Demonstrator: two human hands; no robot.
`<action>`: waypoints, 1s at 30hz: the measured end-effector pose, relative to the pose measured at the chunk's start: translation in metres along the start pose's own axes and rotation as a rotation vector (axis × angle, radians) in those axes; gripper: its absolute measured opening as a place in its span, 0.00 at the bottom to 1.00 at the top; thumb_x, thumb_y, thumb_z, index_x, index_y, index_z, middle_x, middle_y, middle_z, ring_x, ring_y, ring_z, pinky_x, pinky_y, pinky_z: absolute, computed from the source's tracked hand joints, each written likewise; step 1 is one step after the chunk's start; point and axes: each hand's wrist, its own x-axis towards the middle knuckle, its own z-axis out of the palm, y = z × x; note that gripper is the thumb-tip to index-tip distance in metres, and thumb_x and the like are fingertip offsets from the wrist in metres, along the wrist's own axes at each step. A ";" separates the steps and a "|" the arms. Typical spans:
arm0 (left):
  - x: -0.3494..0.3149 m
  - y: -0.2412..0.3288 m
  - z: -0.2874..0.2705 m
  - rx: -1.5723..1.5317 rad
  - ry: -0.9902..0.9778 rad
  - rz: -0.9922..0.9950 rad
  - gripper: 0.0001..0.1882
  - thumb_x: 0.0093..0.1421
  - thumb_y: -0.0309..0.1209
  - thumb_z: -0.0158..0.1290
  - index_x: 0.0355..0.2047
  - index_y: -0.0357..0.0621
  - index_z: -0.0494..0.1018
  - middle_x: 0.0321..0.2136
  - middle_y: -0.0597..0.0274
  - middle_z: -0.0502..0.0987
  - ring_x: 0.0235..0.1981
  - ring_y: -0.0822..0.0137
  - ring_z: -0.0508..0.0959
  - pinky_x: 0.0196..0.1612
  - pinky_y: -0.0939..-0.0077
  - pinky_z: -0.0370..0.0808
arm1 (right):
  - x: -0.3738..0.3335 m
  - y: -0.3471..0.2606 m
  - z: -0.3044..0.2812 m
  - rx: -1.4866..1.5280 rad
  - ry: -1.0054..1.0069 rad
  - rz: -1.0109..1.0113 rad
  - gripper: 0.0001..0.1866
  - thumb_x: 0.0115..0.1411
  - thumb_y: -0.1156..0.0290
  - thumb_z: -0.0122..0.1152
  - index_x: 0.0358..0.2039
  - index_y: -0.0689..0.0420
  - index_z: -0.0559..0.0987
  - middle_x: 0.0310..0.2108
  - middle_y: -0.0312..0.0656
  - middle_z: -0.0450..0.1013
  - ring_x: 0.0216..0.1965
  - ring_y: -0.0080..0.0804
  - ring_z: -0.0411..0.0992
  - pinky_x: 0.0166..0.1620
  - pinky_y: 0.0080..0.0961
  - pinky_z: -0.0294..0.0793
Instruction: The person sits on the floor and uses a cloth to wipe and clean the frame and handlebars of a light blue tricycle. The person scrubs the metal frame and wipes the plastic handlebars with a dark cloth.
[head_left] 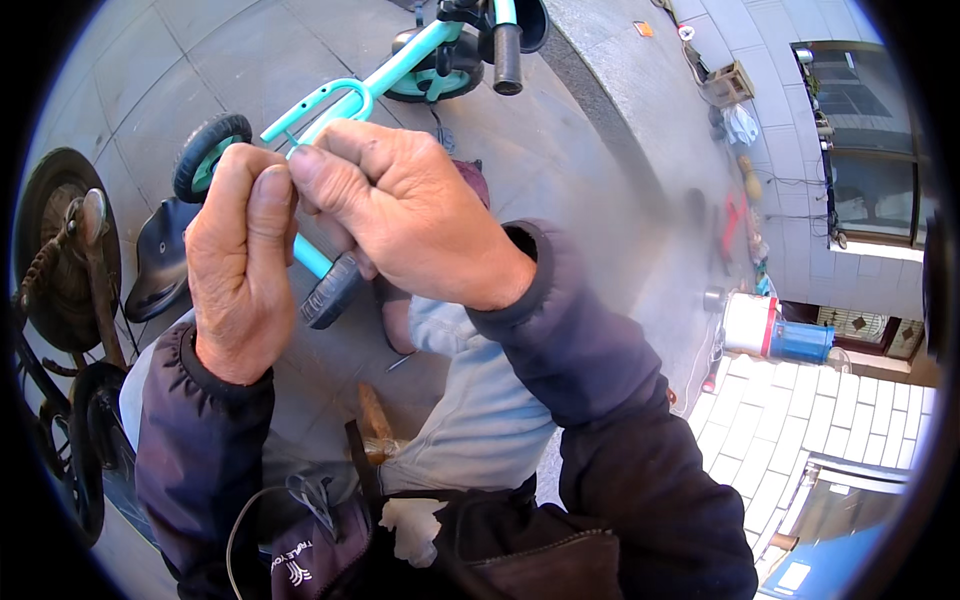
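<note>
Grey floor tiles (120,105) spread below you in the head view. Your left hand (240,250) and right hand (415,215) met above the turquoise frame (408,62), which ran beneath and beyond them; their fingers (268,205) were pinched together, though whether on something small could not be told. Left of them were a wheel (210,160) and a seat (162,262).

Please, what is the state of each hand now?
Left hand: closed in a pinch; any held thing is hidden.
Right hand: also pinched closed; contents cannot be told.
</note>
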 end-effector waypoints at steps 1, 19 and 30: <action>0.000 0.000 0.001 -0.065 -0.007 -0.044 0.11 0.73 0.31 0.41 0.32 0.43 0.66 0.21 0.73 0.59 0.20 0.83 0.56 0.22 0.85 0.55 | 0.000 0.000 -0.001 0.047 -0.004 0.024 0.15 0.71 0.64 0.49 0.29 0.58 0.71 0.16 0.29 0.64 0.16 0.12 0.59 0.20 0.13 0.59; -0.001 0.003 0.003 0.126 0.062 0.072 0.14 0.73 0.35 0.40 0.30 0.43 0.65 0.18 0.74 0.58 0.17 0.82 0.55 0.20 0.85 0.53 | 0.001 0.001 0.001 0.114 -0.033 0.035 0.12 0.70 0.65 0.51 0.33 0.61 0.73 0.17 0.30 0.63 0.18 0.14 0.58 0.21 0.15 0.58; 0.002 0.010 -0.005 -0.523 -0.014 -0.436 0.16 0.73 0.37 0.41 0.28 0.46 0.65 0.16 0.74 0.57 0.14 0.83 0.54 0.15 0.85 0.53 | 0.004 0.009 -0.002 -0.295 0.068 -0.250 0.09 0.68 0.68 0.56 0.35 0.62 0.75 0.19 0.32 0.68 0.21 0.14 0.65 0.24 0.16 0.65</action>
